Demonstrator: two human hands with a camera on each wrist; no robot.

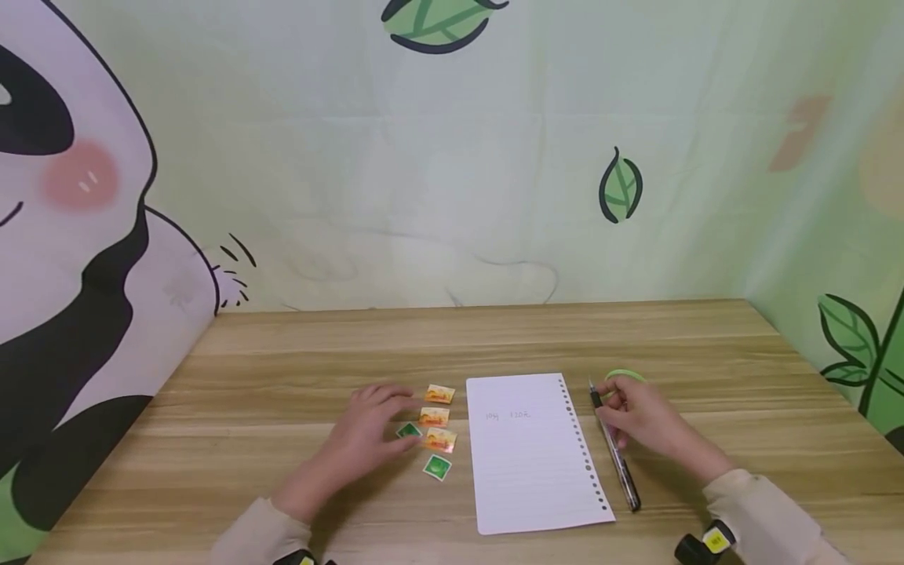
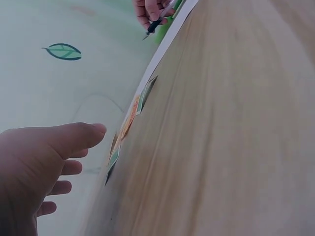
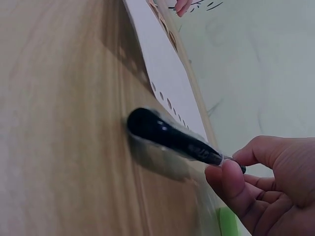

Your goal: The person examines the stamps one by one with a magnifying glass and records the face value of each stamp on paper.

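My right hand pinches a pen with a black grip and black end, beside the holed edge of a lined paper sheet. In the right wrist view, thumb and fingertips hold the pen near its tip, its thick dark end toward the camera. My left hand is spread with relaxed fingers next to several small stamp-like pieces. Three are orange, including the middle orange piece, stacked in a column; a green piece lies below them. Another green piece lies between thumb and fingers.
Short handwriting stands near the top of the sheet. Behind my right hand a green curved edge of some object shows. The wooden table ends at a printed wall cloth with leaves and a panda.
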